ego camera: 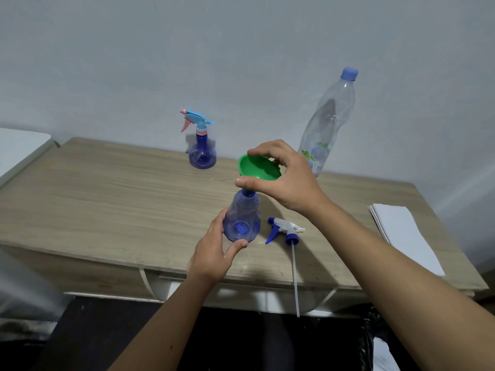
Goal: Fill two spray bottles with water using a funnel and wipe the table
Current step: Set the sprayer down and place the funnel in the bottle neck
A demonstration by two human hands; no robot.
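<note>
An open blue spray bottle [242, 218] stands near the front of the wooden table [107, 199]. My left hand [211, 253] grips its base. A green funnel [258, 170] sits with its spout in the bottle's neck, and my right hand [284, 178] holds the funnel's rim between thumb and fingers. The bottle's white and blue trigger head [285, 230] lies on the table to its right, its long tube reaching past the front edge. A second blue spray bottle [201, 151], with a light blue and pink trigger head screwed on, stands at the back.
A tall clear plastic water bottle [328, 121] with a blue cap stands at the back right, close to the wall. Folded white paper [404, 234] lies at the table's right edge. A white surface [18, 148] adjoins the table on the left.
</note>
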